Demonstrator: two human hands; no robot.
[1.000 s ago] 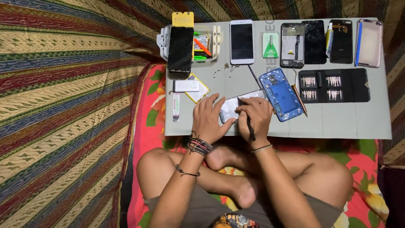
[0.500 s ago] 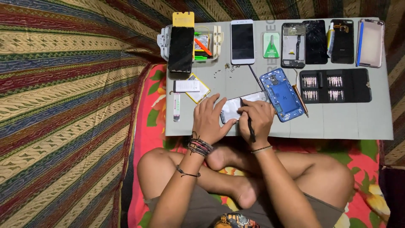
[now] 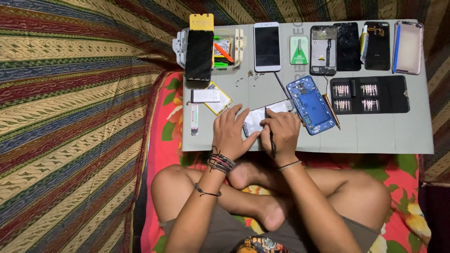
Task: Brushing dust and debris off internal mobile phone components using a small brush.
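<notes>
An opened phone body [image 3: 260, 117] with a pale inner plate lies on the grey work mat [image 3: 384, 136]. My left hand [image 3: 232, 132] rests flat on its left end and pins it down. My right hand [image 3: 281, 131] grips a thin black tool [image 3: 272, 143] like a pen, with its tip on the phone body's top edge. A blue phone frame [image 3: 311, 104] lies just right of my right hand, apart from it.
Along the mat's far edge lie several phones and screens [image 3: 267, 46], a green packet [image 3: 298, 50] and a gold back cover [image 3: 408, 47]. A black case of screwdriver bits [image 3: 370, 94] sits right. A battery [image 3: 206, 96] and small screws lie left. Striped cloth surrounds the mat.
Both hands stay on the phone body; the right hand and tool shift only very slightly. Nothing else has moved.
</notes>
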